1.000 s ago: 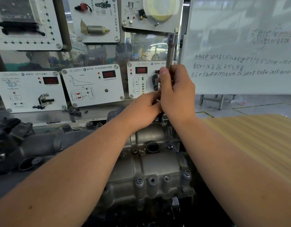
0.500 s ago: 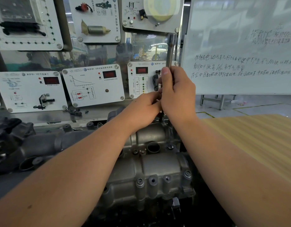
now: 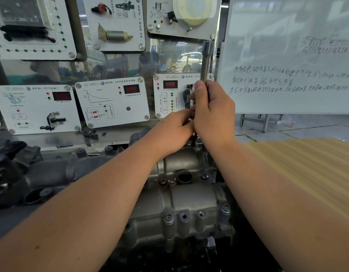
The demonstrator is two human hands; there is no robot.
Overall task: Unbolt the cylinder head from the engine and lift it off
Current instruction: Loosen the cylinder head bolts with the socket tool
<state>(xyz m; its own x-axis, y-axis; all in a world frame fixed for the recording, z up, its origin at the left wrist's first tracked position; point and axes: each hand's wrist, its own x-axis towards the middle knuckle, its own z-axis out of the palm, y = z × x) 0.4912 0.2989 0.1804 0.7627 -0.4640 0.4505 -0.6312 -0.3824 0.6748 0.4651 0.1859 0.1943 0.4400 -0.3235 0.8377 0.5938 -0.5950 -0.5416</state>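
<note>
Head view, only cam.

Cylinder head (image 3: 181, 203), grey cast alu, sits lower centre of frame, running from mid-frame down toward the bottom edge. Near-end bolts (image 3: 225, 208) visible in a row w/ empty bolt holes between them. Round open port (image 3: 184, 176) on top, mid-casting.

R hand (image 3: 213, 112) centre-right of frame, just above far end of the casting: fingers wrapped round a chrome socket wrench (image 3: 207, 61), thumb laid up along the shaft. Tool stands near vertical; upper end sticks out above the fist toward upper centre, lower end hidden behind the hands, so can't tell what it's seated on.

L hand (image 3: 175, 130) centre frame, directly left of R hand and touching it, fingers curled in at the base of the tool. Contact pt hidden by R hand, so can't tell if it's actually gripping the shaft or just braced.

Both forearms come in from bottom corners, crossing over the casting.

Bkgd: sensor demo panels (image 3: 111, 103) w/ red displays across left + centre, whiteboard (image 3: 291, 55) w/ handwriting upper right, wood-grain tabletop (image 3: 307, 173) right side, dark intake parts (image 3: 16, 169) far left.
</note>
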